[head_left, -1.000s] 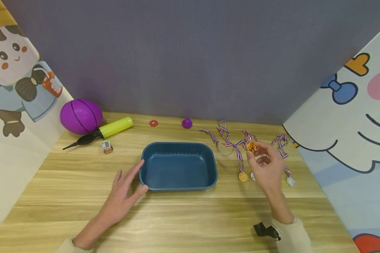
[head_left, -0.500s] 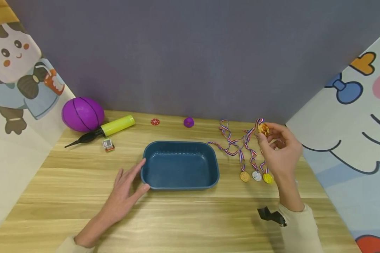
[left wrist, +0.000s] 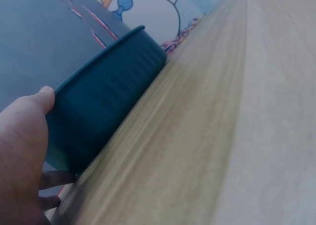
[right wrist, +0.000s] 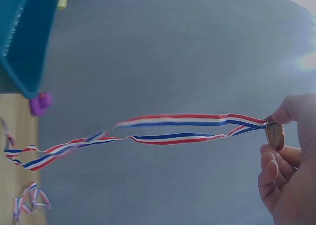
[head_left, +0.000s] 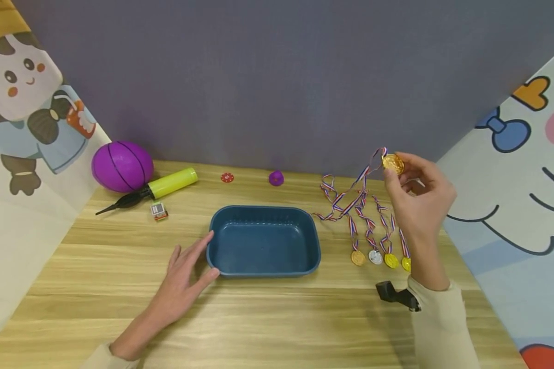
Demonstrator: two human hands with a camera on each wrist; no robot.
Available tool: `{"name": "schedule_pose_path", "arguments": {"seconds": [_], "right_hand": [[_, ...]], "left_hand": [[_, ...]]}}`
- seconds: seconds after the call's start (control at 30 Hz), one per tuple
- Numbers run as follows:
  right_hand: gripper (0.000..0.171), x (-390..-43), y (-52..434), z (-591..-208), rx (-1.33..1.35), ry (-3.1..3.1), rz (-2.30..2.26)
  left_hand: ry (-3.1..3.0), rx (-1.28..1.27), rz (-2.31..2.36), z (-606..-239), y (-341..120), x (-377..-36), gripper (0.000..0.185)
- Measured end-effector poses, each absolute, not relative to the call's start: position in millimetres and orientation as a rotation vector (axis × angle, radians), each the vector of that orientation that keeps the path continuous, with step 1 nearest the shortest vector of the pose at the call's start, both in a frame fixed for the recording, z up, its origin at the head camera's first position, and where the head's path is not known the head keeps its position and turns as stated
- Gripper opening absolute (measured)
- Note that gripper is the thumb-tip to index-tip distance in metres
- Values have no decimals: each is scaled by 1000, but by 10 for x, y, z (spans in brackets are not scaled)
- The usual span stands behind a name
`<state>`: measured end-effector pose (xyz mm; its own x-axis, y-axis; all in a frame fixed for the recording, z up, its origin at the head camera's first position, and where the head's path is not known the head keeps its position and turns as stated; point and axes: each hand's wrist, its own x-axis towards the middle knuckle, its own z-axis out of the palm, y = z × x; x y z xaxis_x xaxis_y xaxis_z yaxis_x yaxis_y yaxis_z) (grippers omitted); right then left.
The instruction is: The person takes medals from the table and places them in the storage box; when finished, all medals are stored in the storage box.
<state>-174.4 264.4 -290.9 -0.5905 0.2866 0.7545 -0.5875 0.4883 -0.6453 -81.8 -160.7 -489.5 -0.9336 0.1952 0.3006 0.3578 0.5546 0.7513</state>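
Observation:
My right hand (head_left: pixel 422 200) pinches a gold medal (head_left: pixel 393 164) between thumb and fingers, raised above the table. Its red, white and blue ribbon (right wrist: pixel 182 119) trails down toward the other ribbons. Below it lie several more medals, among them a bronze-coloured medal (head_left: pixel 357 258), a silver medal (head_left: pixel 375 257) and a yellow-gold medal (head_left: pixel 391 261), their ribbons stretching back. At the left end of a blue plastic basin (head_left: pixel 264 274), my left hand (head_left: pixel 180 287) rests with fingers and thumb spread, touching its side. In the left wrist view, the thumb (left wrist: pixel 45 99) lies by the basin's rim.
A purple ball (head_left: pixel 122 166), a yellow hand pump (head_left: pixel 173 183) and a small box (head_left: pixel 159 210) stand at back left. Along the back lie a red chip (head_left: pixel 227 177) and a small purple object (head_left: pixel 276 178). A grey wall (head_left: pixel 258 92) rises behind the wooden table (head_left: pixel 277 323).
My right hand has moved up and to the right with the gold medal, drawing its ribbon up from the table. The left hand stays at the basin's side.

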Motion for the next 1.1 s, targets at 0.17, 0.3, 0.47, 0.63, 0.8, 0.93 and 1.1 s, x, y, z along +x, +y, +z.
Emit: {"name": "schedule_pose_path", "arguments": {"seconds": [0.17, 0.3, 0.47, 0.63, 0.8, 0.93, 1.1], "right_hand": [[25, -1805, 2606, -2789, 238, -1754, 1314], [24, -1814, 2585, -2725, 247, -1690, 1371], [24, -1817, 2552, -2625, 270, -1626, 1388], [24, -1796, 2496, -2522, 313, -1573, 1407], [24, -1762, 2389, -2429, 375, -1491, 1487], [24, -1706, 2271, -2331, 432, -1408, 1572], [23, -1651, 2143, -2238, 496, -1356, 1639]], "left_hand": [[-2606, -463, -1321, -4889, -1604, -809, 79], [-2604, -466, -1326, -4890, -1599, -810, 79], [-2599, -472, -1315, -4897, -1602, -810, 79], [-2595, -480, -1313, -4901, -1607, -822, 79], [-2599, -479, -1322, -4896, -1608, -823, 78], [-2602, -474, -1318, -4891, -1604, -823, 78], [-2610, -468, -1312, -4893, -1606, -819, 78]]}}
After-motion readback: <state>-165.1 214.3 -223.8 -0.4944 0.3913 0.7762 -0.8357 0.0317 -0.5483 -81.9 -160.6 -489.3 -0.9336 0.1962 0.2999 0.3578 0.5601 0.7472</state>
